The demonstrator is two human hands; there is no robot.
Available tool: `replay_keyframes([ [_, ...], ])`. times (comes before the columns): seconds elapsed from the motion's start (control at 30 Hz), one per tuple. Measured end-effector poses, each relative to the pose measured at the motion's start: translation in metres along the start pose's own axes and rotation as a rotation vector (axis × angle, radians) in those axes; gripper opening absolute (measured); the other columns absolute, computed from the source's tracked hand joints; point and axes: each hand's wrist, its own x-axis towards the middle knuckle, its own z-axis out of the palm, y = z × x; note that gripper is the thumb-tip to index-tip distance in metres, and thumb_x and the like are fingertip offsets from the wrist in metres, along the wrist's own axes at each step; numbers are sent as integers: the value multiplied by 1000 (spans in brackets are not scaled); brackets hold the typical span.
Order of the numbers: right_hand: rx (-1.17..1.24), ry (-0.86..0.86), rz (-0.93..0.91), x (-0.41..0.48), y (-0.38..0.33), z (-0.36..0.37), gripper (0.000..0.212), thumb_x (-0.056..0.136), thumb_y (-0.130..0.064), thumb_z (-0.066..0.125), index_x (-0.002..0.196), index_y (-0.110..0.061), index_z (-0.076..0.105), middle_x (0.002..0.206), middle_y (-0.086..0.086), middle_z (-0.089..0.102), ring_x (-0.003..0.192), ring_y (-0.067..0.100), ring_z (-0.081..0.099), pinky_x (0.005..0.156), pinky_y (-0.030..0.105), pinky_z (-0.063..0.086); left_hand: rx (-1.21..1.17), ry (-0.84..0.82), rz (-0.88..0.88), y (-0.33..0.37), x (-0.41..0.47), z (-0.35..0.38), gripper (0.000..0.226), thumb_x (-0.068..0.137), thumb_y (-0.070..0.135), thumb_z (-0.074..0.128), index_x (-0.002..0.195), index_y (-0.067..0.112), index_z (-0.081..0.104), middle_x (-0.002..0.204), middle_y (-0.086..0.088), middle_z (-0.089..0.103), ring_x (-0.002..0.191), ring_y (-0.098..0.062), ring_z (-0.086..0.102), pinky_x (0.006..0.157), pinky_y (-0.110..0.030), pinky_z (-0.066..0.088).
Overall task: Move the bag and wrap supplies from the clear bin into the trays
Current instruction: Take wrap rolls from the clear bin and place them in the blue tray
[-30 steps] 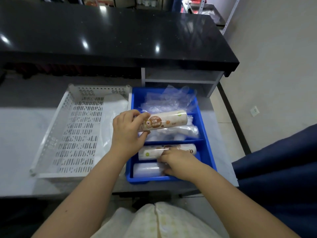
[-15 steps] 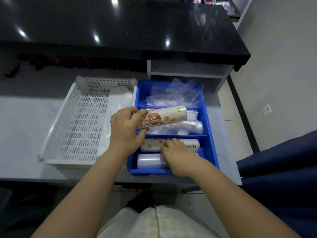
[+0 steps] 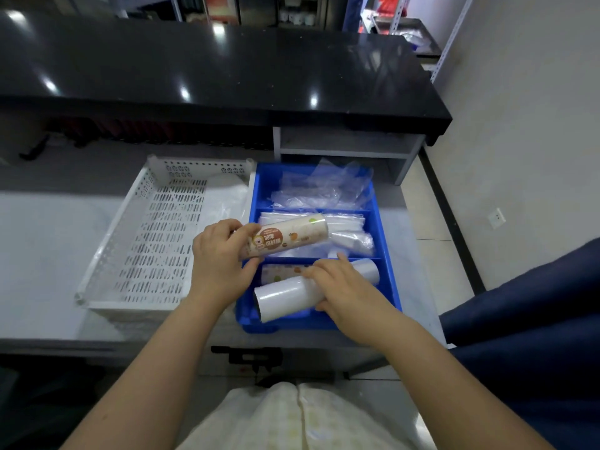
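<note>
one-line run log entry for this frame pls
left hand: holds printed wrap roll | right hand: on plain white roll | site: blue divided tray

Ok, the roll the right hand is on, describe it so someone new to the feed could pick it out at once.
Find the blue divided tray right of the white perforated tray. In its nearest compartment, the right hand rests on a plain white roll, its open end facing the near left corner. Unlike the printed roll in the left hand and the printed one lying behind it, it has no label.
</note>
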Motion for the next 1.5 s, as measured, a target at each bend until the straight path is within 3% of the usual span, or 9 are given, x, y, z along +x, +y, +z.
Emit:
replay_keyframes([
  [0.13, 22, 156, 71, -6, 14, -38, 53, 82, -19, 70, 128, -26, 45, 131, -4, 47, 116, 13, 38, 99, 23, 25, 19, -45, -7, -1, -8, -2, 57, 60, 23, 84, 113, 21, 66, 102, -3, 59, 90, -27, 54, 76, -41, 42],
  [0.23, -18, 260, 147, -12, 28, -66, 54, 79, -16, 73, 126, -24, 47, 129, -1, 49, 116, 17, 41, 99, 28, 26, 33, -112, 24, 11, -17, 1, 58, 59, 25, 83, 114, 23, 65, 104, -2, 59, 93, -26, 54, 78, -40, 42],
  [0.37, -51, 261, 223, -11, 44, -78, 50, 81, -14, 69, 125, -23, 47, 128, 1, 49, 115, 20, 41, 103, 36, 30, 42, -194, 89, 38, -27, 11, 54, 63, 31, 78, 115, 26, 63, 105, 1, 57, 95, -23, 52, 83, -39, 39],
  [0.6, -43, 283, 283, -13, 54, -55, 52, 81, -19, 71, 124, -28, 43, 123, -2, 49, 107, 16, 42, 97, 35, 34, -16, -365, 83, 64, -46, 32, 53, 78, 40, 68, 128, 30, 53, 122, 6, 51, 113, -18, 44, 102, -41, 33],
  [0.77, -101, 255, 256, -15, 48, -38, 51, 81, -20, 71, 124, -25, 44, 123, -1, 49, 107, 19, 43, 98, 37, 35, 48, -313, 76, 55, -52, 24, 41, 80, 37, 65, 120, 31, 60, 121, 7, 57, 114, -18, 48, 98, -38, 35],
  [1.0, -61, 114, 86, 6, 16, -8, 48, 83, -22, 65, 125, -26, 43, 127, -3, 45, 114, 20, 38, 101, 35, 26, 67, -88, -136, 29, -56, -21, 34, 77, 17, 71, 111, 21, 67, 108, -2, 64, 104, -28, 54, 85, -42, 39],
  [1.2, -79, -37, 38, 31, -4, 18, 46, 86, -20, 61, 127, -24, 41, 127, 2, 45, 111, 24, 40, 94, 38, 33, 113, -94, -282, 8, -77, -49, 37, 81, 19, 66, 117, 24, 62, 116, -2, 61, 113, -26, 48, 93, -45, 38],
  [1.37, 97, 64, -8, 42, -20, 11, 46, 83, -27, 66, 125, -28, 48, 127, -5, 48, 117, 19, 39, 99, 33, 33, 115, -81, -375, -8, -97, -55, 36, 83, 15, 62, 118, 23, 62, 117, -1, 60, 114, -26, 46, 97, -43, 34],
  [1.5, 93, 59, -242, 77, -87, 9, 40, 83, -27, 69, 120, -27, 54, 124, -5, 54, 118, 19, 42, 101, 37, 35, 109, -42, -438, -35, -113, -77, 41, 78, 13, 64, 118, 22, 63, 117, -2, 60, 115, -27, 47, 97, -46, 34],
])
